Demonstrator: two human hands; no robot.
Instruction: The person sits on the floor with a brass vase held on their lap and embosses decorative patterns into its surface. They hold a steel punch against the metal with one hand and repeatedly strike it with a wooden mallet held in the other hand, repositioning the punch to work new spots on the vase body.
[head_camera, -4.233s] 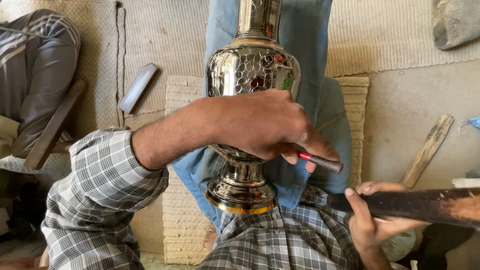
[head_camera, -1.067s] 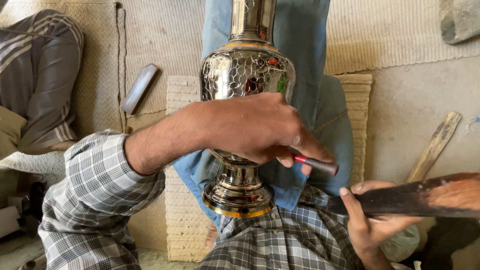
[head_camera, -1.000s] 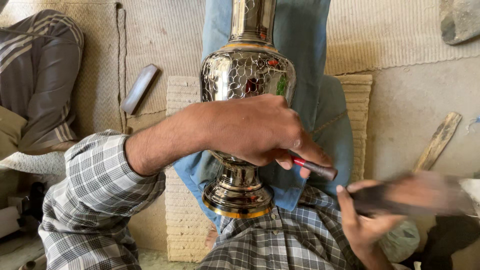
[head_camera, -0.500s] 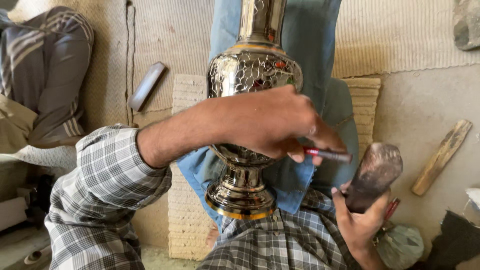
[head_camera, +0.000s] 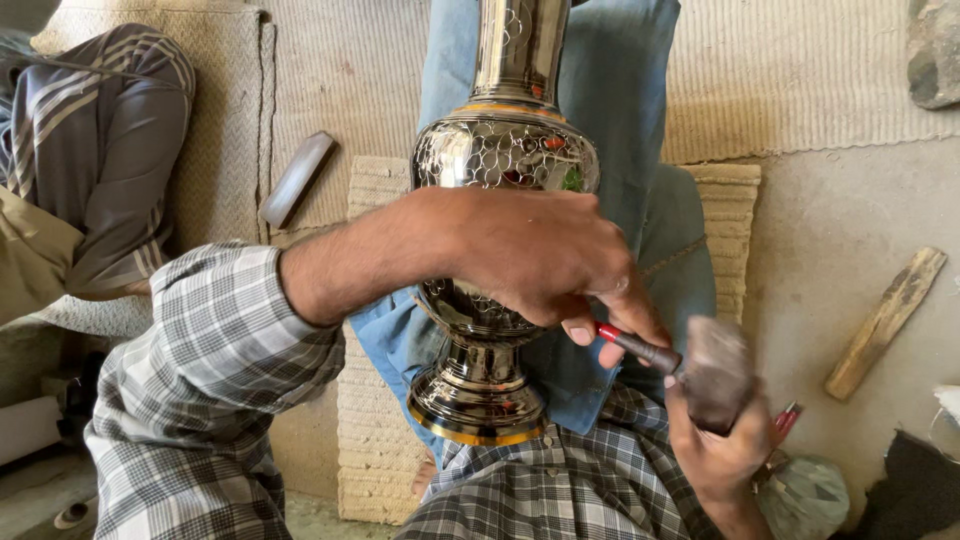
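A tall silver metal vase (head_camera: 505, 165) with engraved patterns, coloured inlays and a gold-rimmed foot lies along my blue-jeaned legs (head_camera: 620, 110). My left hand (head_camera: 545, 255) reaches across the vase's lower body and grips a thin dark chisel with a red band (head_camera: 640, 348), its tip pointing right. My right hand (head_camera: 715, 450) holds a dark wooden mallet (head_camera: 715, 375) upright, its head meeting the chisel's end. The chisel's working tip is hidden behind my fingers.
Woven mats (head_camera: 330, 90) cover the ground. A flat dark bar (head_camera: 296, 180) lies left of the vase. A wooden stick (head_camera: 885, 322) rests on the concrete at right. Another person's striped trouser leg (head_camera: 110, 130) is at the left. A stone (head_camera: 935, 50) sits top right.
The mallet, held flat and out to the right a second ago, has swung upright and in against the chisel's end. My left hand kept its grip on the chisel at the vase.
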